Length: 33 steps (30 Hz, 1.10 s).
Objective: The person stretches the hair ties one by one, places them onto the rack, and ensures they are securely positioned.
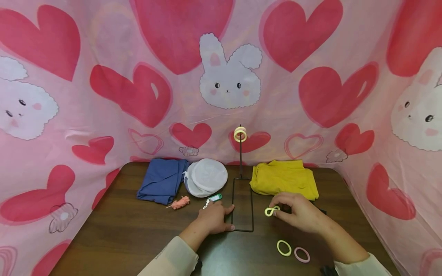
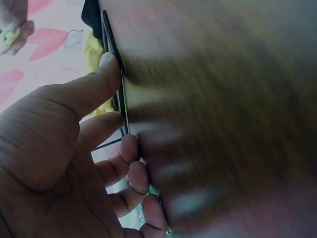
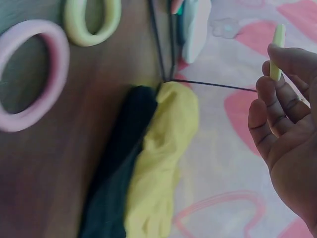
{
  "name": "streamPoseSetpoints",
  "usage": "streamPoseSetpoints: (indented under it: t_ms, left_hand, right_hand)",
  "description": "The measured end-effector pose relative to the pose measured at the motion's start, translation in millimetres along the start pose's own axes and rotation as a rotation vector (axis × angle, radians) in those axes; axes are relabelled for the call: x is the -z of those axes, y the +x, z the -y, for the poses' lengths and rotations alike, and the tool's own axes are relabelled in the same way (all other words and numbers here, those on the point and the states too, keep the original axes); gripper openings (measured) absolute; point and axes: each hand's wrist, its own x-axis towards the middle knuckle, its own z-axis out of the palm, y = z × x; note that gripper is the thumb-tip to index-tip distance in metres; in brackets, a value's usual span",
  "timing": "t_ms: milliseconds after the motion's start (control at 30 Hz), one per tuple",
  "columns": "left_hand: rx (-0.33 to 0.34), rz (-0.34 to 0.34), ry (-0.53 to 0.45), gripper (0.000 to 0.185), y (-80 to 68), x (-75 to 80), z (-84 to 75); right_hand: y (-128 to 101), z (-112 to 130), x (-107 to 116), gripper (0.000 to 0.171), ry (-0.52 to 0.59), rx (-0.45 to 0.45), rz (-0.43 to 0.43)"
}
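My right hand [image 1: 300,212] pinches a pale yellow hair tie [image 1: 266,211] between thumb and fingers, above the table right of the black wire stand [image 1: 252,207]. The tie is twisted into a figure eight; the right wrist view shows the same hair tie [image 3: 280,37] edge-on. My left hand [image 1: 212,218] rests at the stand's left side, thumb and index finger touching its base frame. Its other fingertips [image 2: 139,174] rest on the tabletop. High on the upright of the stand hang pale hair ties [image 1: 235,134], their number unclear.
A yellow hair tie [image 1: 278,245] and a pink one [image 1: 296,253] lie near the front right. Behind are folded blue cloth [image 1: 160,180], white round mesh pouches [image 1: 210,174] and yellow cloth [image 1: 283,178]. Orange yarn [image 1: 180,202] and a green key tag [image 1: 216,197] lie left.
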Motion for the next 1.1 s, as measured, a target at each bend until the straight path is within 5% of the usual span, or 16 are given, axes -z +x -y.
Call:
streamPoseSetpoints:
  t_ms: [633,900,1100]
  left_hand:
    - [0.003,-0.006,-0.003,0.074,-0.3,0.2,-0.2]
    - [0.004,-0.004,0.013,0.074,-0.5,0.5,-0.3]
    - [0.005,-0.003,0.018,0.073,-1.3,1.2,-1.2]
  right_hand:
    - [46.1,45.2,15.7,0.035,-0.003,0.084,-0.175]
    - [67.8,64.3,25.8,0.047,-0.017,0.242,-0.31]
    - [82.5,80.0,31.4,0.032,-0.001,0.278,-0.366]
